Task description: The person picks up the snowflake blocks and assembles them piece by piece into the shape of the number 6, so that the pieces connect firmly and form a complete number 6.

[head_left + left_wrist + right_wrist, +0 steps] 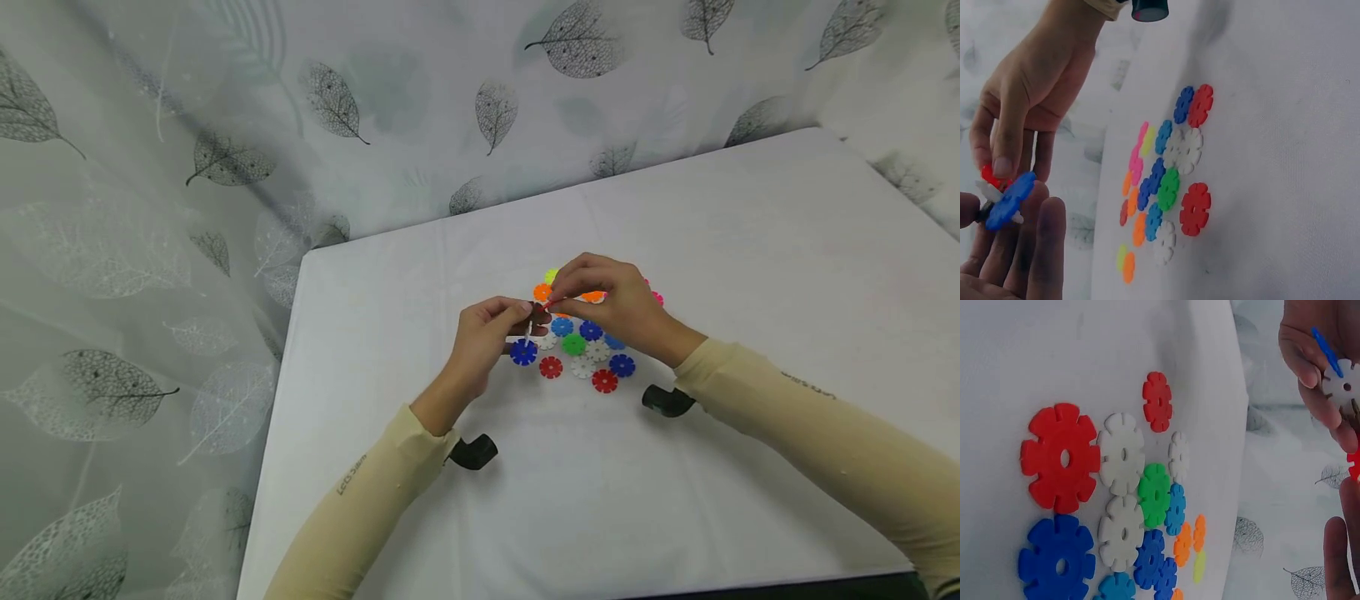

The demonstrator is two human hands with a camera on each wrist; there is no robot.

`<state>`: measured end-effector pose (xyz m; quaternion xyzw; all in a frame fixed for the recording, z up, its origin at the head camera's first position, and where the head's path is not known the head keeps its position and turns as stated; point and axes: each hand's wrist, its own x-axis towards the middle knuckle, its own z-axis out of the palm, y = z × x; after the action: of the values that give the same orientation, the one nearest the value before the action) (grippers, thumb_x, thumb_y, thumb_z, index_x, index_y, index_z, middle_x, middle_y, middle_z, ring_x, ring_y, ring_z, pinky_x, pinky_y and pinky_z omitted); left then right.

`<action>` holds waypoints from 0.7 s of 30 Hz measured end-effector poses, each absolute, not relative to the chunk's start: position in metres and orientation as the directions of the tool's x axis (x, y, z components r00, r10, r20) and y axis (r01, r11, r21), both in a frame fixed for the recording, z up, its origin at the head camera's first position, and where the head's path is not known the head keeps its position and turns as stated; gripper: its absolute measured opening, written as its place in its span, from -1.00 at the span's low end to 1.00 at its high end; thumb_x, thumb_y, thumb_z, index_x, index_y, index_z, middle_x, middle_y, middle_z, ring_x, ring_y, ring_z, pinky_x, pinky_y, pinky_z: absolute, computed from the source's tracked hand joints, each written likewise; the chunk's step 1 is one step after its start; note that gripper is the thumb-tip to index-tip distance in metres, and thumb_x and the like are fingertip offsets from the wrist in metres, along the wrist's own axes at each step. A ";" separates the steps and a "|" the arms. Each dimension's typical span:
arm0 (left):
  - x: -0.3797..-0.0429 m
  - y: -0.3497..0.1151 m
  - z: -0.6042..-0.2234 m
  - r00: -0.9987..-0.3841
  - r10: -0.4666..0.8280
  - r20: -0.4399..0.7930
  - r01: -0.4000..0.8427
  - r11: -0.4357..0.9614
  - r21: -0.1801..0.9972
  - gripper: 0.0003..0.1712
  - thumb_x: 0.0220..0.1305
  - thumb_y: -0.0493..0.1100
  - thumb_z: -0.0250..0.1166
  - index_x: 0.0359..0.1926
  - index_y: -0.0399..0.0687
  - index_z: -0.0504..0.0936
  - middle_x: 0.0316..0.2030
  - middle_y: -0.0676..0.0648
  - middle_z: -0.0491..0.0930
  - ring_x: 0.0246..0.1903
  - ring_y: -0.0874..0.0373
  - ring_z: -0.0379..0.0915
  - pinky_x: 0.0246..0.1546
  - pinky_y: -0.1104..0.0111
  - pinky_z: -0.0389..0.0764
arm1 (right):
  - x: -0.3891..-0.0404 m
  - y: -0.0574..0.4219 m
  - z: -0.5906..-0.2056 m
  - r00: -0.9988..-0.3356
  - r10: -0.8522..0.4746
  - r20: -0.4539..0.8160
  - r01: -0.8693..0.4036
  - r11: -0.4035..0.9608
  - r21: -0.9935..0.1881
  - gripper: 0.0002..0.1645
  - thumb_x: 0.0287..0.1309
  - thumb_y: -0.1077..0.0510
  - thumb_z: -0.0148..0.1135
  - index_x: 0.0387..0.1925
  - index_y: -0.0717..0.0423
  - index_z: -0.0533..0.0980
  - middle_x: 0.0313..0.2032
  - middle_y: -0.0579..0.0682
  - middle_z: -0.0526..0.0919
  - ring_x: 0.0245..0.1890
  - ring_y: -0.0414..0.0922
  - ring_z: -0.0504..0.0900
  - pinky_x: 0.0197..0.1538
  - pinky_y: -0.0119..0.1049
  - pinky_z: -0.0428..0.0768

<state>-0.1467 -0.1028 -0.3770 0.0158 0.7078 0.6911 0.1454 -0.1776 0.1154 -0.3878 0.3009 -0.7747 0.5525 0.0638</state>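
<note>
My left hand (480,342) holds a small joined piece of notched plastic discs. Its white disc (1337,387) has a blue disc (1011,201) slotted into it at an angle. A dark bit beside the thumb in the left wrist view is too small to make out. Between thumb and fingertips, my right hand (611,304) pinches a red disc (551,303) against the far side of that piece. Whether the red disc is slotted into the white one is hidden. Both hands are raised above the table, close together.
Loose notched discs lie flat below the hands on the white-covered table (585,500): a green disc (573,344), a red disc (604,381), several blue, white, orange, pink and yellow ones. A leaf-patterned curtain (420,108) hangs behind. Black wrist mounts (474,452) jut from the sleeves.
</note>
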 end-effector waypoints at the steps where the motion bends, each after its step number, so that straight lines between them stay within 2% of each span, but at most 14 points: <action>1: -0.147 -0.103 -0.377 -0.954 0.226 -0.196 -0.188 0.056 0.981 -0.70 0.51 -0.03 0.19 -0.04 -0.16 0.71 -0.17 -0.07 0.77 -0.14 0.06 0.73 -0.12 0.23 0.65 | -0.178 0.116 -0.388 -0.807 -0.397 0.437 -0.544 0.211 -0.812 -0.77 0.09 0.35 0.48 -0.22 0.02 0.75 -0.21 -0.14 0.70 -0.10 -0.19 0.64 -0.08 -0.36 0.64; 4: -0.148 -0.104 -0.376 -0.945 0.238 -0.226 -0.215 0.073 0.974 -0.64 0.49 0.05 0.19 -0.04 -0.13 0.71 -0.16 -0.06 0.77 -0.14 0.05 0.72 -0.07 0.21 0.64 | -0.179 0.119 -0.387 -0.788 -0.418 0.452 -0.570 0.220 -0.791 -0.74 0.08 0.36 0.49 -0.24 -0.02 0.77 -0.24 -0.18 0.69 -0.12 -0.21 0.63 -0.12 -0.36 0.64; 9: -0.151 -0.106 -0.376 -0.931 0.278 -0.238 -0.214 0.112 0.970 -0.55 0.39 0.15 0.30 0.00 -0.11 0.73 -0.16 -0.06 0.77 -0.13 0.02 0.70 -0.02 0.19 0.64 | -0.181 0.123 -0.385 -0.721 -0.510 0.469 -0.643 0.242 -0.727 -0.66 0.04 0.41 0.49 -0.20 -0.04 0.76 -0.21 -0.23 0.68 -0.12 -0.25 0.64 -0.07 -0.40 0.63; 14: -0.152 -0.108 -0.379 -0.922 0.296 -0.250 -0.216 0.141 0.966 -0.55 0.29 0.11 0.42 0.05 -0.07 0.75 -0.16 -0.04 0.77 0.02 -0.17 0.60 -0.02 0.26 0.61 | -0.182 0.124 -0.384 -0.682 -0.547 0.485 -0.681 0.236 -0.693 -0.66 0.04 0.40 0.49 -0.18 -0.04 0.75 -0.20 -0.25 0.69 -0.13 -0.27 0.65 -0.06 -0.41 0.63; 17: -0.151 -0.109 -0.380 -0.923 0.293 -0.250 -0.216 0.145 0.966 -0.55 0.29 0.09 0.43 0.06 -0.09 0.75 -0.16 -0.04 0.77 0.05 -0.23 0.57 -0.01 0.23 0.61 | -0.181 0.125 -0.384 -0.688 -0.532 0.493 -0.686 0.256 -0.681 -0.65 0.05 0.37 0.51 -0.12 0.00 0.73 -0.16 -0.24 0.71 -0.13 -0.27 0.66 -0.06 -0.34 0.64; 21: -0.151 -0.109 -0.383 -0.934 0.267 -0.236 -0.208 0.129 0.970 -0.54 0.30 0.07 0.42 0.10 -0.09 0.74 -0.15 -0.04 0.77 -0.01 -0.09 0.62 0.11 0.07 0.56 | -0.182 0.131 -0.384 -0.760 -0.432 0.485 -0.632 0.320 -0.706 -0.59 0.16 0.33 0.45 0.06 0.06 0.66 -0.08 -0.16 0.71 -0.11 -0.22 0.68 -0.05 -0.37 0.64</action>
<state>-0.1514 -0.1094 -0.3830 0.0204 0.7295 0.6595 0.1802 -0.1821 0.1307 -0.3843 0.3301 -0.8057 0.4806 0.1043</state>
